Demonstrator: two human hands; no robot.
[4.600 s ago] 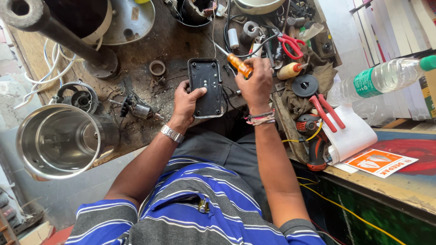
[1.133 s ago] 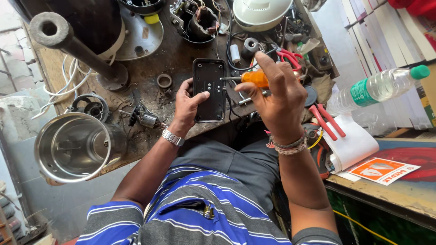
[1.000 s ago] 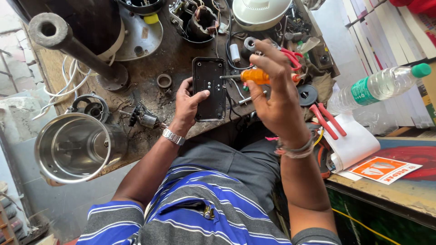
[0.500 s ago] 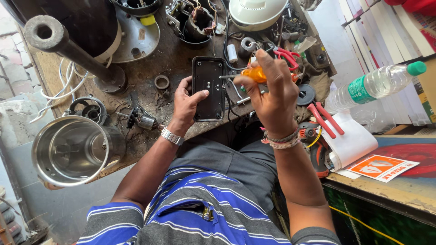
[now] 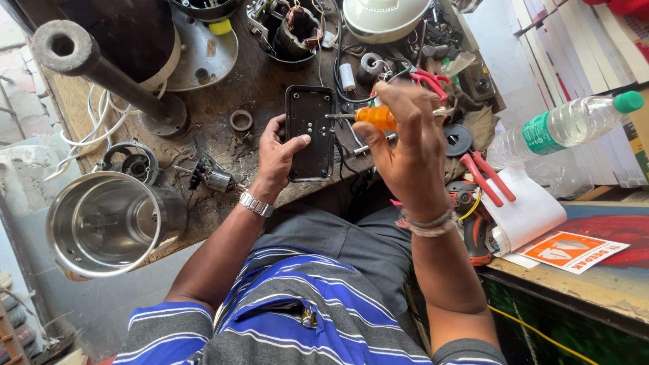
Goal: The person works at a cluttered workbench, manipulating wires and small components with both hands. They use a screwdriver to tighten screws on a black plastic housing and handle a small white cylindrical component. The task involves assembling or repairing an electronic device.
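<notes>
The bench [image 5: 263,81] is a dark, scarred wooden top crowded with parts, and it slopes away from the seated person, so most of what lies loose sits well back from the edge. At its near left corner a steel pot [image 5: 111,223] lies tipped on its side with its open mouth facing the person, and behind it a thick metal pipe [image 5: 101,74] stands on a round base. To the right, off the bench top, a clear plastic bottle [image 5: 564,125] with a green cap lies on its side above a roll of white paper [image 5: 527,209], and red-handled pliers [image 5: 487,176] rest against that roll, near the right arm. In the middle, at the bench's near edge, is the black plate [image 5: 309,132], a rectangular cover with small holes in its face. The left hand [image 5: 277,155] is closed around its lower left side, thumb laid over the face and fingers tucked behind, which looks meant to keep it steady and tilted up towards the eyes. The right hand [image 5: 405,149] is curled shut round the orange handle of a screwdriver [image 5: 368,117], held nearly level so its thin shaft points left and the tip meets the plate's right edge near the top. A small motor core [image 5: 216,179] lies just left of the left wrist.
</notes>
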